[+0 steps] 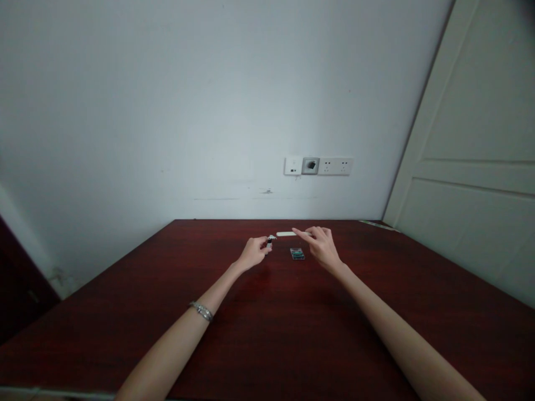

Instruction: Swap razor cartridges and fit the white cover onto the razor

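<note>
My left hand (253, 253) is closed in a pinch around a small dark object with a silver-white top (270, 240), held upright above the table; its kind is too small to make out. To the right, my right hand (321, 246) grips a pale, flat, narrow strip (286, 234) by its right end, the index finger stretched out along it. The strip's free end points left and stops just short of the small object, with a slight gap between. Below the strip, a small clear case with green inside (297, 254) lies on the table, touched by neither hand.
The dark red-brown wooden table (267, 334) reaches back to a white wall (209, 111). Wall sockets (335, 166) sit above its far edge. A pale panelled door (472, 184) stands at the right, and a thin patterned strip (379, 225) lies along the far right edge.
</note>
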A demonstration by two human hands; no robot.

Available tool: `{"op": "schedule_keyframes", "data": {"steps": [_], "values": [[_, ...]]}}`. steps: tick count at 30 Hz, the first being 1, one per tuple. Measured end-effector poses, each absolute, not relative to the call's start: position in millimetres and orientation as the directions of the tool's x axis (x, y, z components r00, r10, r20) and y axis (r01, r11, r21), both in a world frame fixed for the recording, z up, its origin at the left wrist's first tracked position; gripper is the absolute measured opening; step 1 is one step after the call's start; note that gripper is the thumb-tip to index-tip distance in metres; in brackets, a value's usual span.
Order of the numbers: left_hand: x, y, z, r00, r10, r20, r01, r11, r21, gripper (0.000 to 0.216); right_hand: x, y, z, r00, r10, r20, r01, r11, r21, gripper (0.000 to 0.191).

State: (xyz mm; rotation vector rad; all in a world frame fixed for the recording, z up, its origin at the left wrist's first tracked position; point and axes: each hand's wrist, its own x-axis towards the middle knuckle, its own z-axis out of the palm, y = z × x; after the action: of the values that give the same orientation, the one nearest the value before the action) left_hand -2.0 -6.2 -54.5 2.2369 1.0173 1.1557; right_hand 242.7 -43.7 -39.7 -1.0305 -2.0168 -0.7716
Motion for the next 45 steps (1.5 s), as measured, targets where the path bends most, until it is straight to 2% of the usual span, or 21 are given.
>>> {"op": "schedule_keyframes", "data": {"steps": [3, 9, 16, 21, 24, 30, 36, 45], "values": [[-1.6, -7.0, -53.4, 0.388, 0.766, 0.513, 0.422, -0.642, 0.64, 0.011, 241.1, -44.0, -39.4, -0.393, 0.411, 0.823, 0.845, 0.515, 0.146, 0.062], [0.4, -9.2, -47.3, 0.385, 0.758, 0.526, 0.397, -0.651, 0.647, 0.011, 235.1, -44.3, -40.8, -0.448, 0.417, 0.791, 0.815, 0.555, 0.169, 0.065], [2.1, -13.1, -46.1, 0.403, 0.757, 0.515, 0.416, -0.653, 0.634, 0.013, 234.5, -43.9, -39.7, -0.389, 0.41, 0.825, 0.825, 0.554, 0.113, 0.063], [4.0, -16.3, -44.6, 0.394, 0.755, 0.524, 0.409, -0.654, 0.636, 0.016, 238.6, -43.2, -39.7, -0.487, 0.394, 0.78, 0.792, 0.575, 0.204, 0.064], [1.4, -17.7, -41.3, 0.397, 0.744, 0.537, 0.384, -0.666, 0.639, 0.017, 251.3, -39.8, -40.7, -0.479, 0.381, 0.791, 0.803, 0.553, 0.22, 0.063], [-0.1, -20.9, -35.6, 0.389, 0.742, 0.546, 0.387, -0.67, 0.634, 0.019, 237.9, -46.4, -35.0, -0.367, 0.369, 0.854, 0.827, 0.55, 0.117, 0.062], [-3.0, -17.8, -35.6, 0.355, 0.757, 0.549, 0.376, -0.653, 0.657, 0.016, 242.2, -48.4, -31.3, -0.504, 0.355, 0.788, 0.797, 0.542, 0.265, 0.065], [-1.4, -15.4, -38.8, 0.365, 0.758, 0.541, 0.368, -0.651, 0.664, 0.017, 232.5, -52.8, -29.8, -0.478, 0.357, 0.803, 0.817, 0.517, 0.256, 0.062]]}}
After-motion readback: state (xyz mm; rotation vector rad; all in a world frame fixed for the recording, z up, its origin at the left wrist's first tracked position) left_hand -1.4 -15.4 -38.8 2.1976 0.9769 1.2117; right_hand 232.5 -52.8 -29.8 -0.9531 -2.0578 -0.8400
